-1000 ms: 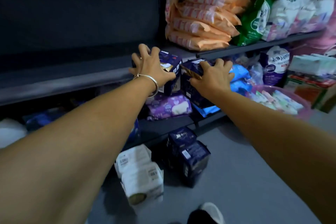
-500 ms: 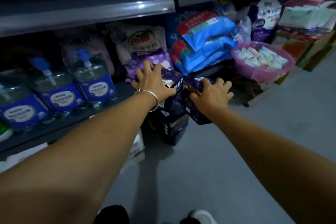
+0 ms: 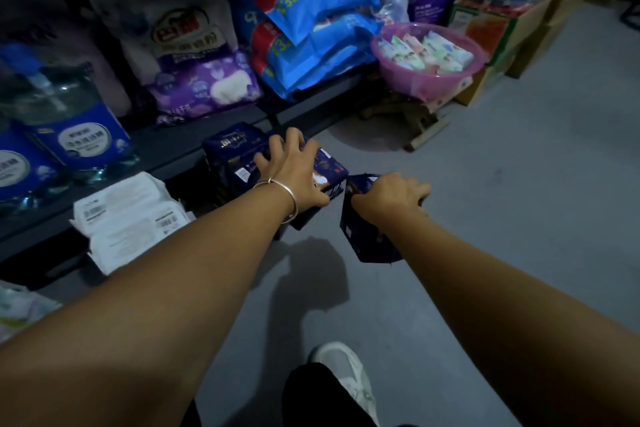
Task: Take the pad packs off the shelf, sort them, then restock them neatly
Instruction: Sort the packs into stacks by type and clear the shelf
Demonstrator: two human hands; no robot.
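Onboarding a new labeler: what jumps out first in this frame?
Two bare arms reach down the middle, the left hand and the right hand each gripping a dark blue pad pack low over the grey floor. Behind them on the bottom shelf, bright blue bags draw the eye. To their right a pink basin holds small pastel packs, and white packs lie on the floor at left.

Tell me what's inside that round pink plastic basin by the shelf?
The round pink plastic basin holds small pastel-wrapped packs, piled to its rim. Whatever lies beneath that top layer is covered.
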